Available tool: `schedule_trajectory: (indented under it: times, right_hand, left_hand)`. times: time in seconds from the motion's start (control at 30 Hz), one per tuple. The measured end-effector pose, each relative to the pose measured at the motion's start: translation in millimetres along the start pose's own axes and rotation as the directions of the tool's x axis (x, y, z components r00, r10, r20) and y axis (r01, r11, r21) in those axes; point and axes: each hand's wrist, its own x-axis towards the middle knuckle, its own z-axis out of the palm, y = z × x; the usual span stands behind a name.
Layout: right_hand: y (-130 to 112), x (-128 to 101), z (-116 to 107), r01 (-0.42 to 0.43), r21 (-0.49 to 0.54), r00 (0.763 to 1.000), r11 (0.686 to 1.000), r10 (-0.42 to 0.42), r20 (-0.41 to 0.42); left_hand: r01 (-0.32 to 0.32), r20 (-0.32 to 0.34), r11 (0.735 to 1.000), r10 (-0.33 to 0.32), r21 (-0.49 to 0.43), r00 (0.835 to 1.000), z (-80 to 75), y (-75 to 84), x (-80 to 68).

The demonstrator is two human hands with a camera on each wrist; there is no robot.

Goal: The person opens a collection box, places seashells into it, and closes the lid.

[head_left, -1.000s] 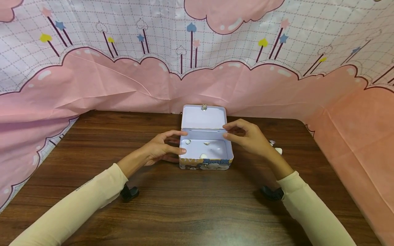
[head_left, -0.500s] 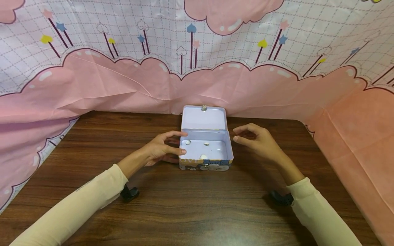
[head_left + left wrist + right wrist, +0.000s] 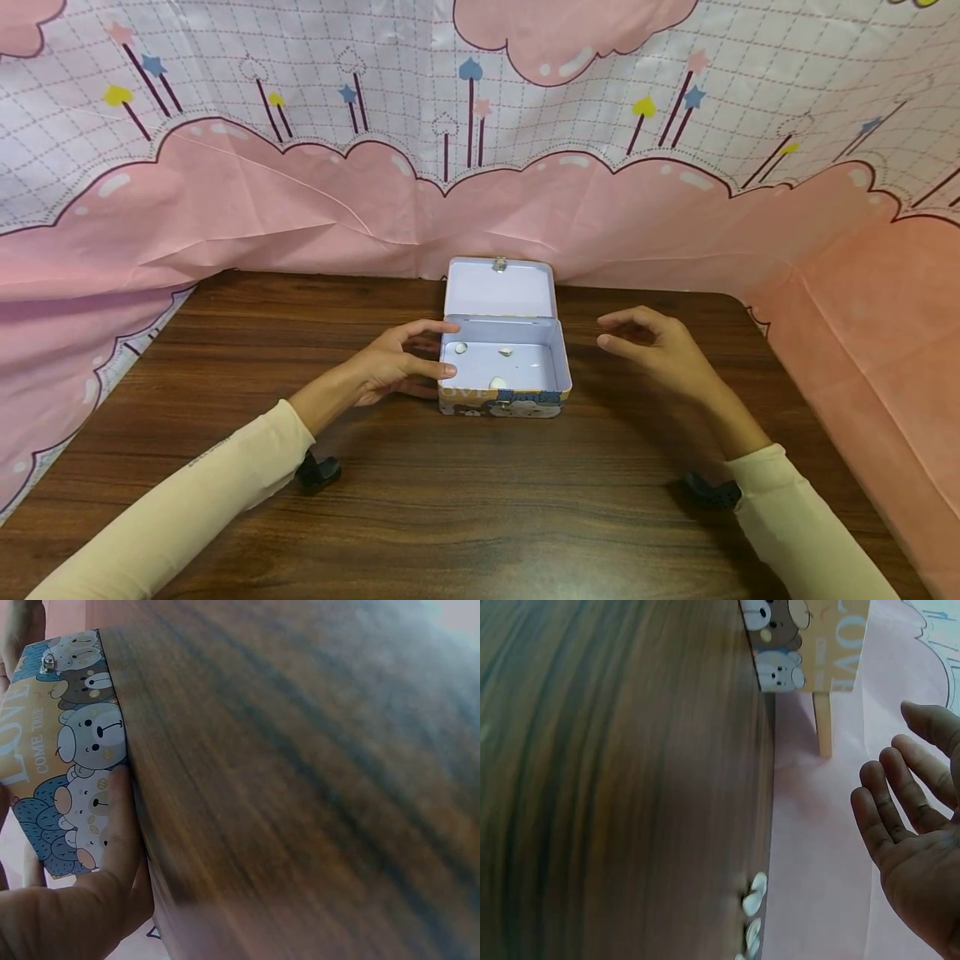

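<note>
A small tin box (image 3: 501, 402) printed with cartoon bears stands open mid-table, its lid (image 3: 501, 288) upright at the back. Three small white shells (image 3: 497, 382) lie on its pale floor. My left hand (image 3: 448, 348) grips the box's left end, index finger along the rim and thumb lower down. In the left wrist view a finger of my left hand (image 3: 116, 840) presses on the bear-printed wall (image 3: 71, 742). My right hand (image 3: 606, 332) hovers to the right of the box, apart from it, fingers relaxed and empty. The right wrist view shows my right hand (image 3: 900, 802) with its bare palm and the box (image 3: 802, 645) beyond.
The table (image 3: 480, 517) is dark wood. A pink and white printed cloth (image 3: 300, 200) hangs close behind and along both sides. A few white shells (image 3: 754, 894) lie on the table near my right hand, seen only in the right wrist view.
My right hand has drawn back from the box's right rim and moved right, empty. The left hand and the box have not moved.
</note>
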Motion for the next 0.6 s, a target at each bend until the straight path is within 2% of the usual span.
schedule_trajectory:
  times: [0.2,0.37,0.6]
  right_hand:
    - [15.7,-6.7,-11.3,-0.049,-0.043,0.999,0.998,0.049,-0.004]
    - [28.5,-15.6,-25.8,-0.097,-0.032,0.995,0.995,0.097,0.015]
    - [49.9,-23.8,-47.4,-0.158,-0.123,0.987,0.980,0.159,0.001]
  left_hand:
    - [0.006,-0.006,1.000,-0.006,0.002,1.000,0.6,0.3,-0.1]
    - [0.007,-0.010,1.000,-0.007,0.008,1.000,1.1,1.4,-0.1]
    - [0.001,-0.009,1.000,-0.001,0.008,1.000,0.4,0.7,-0.6]
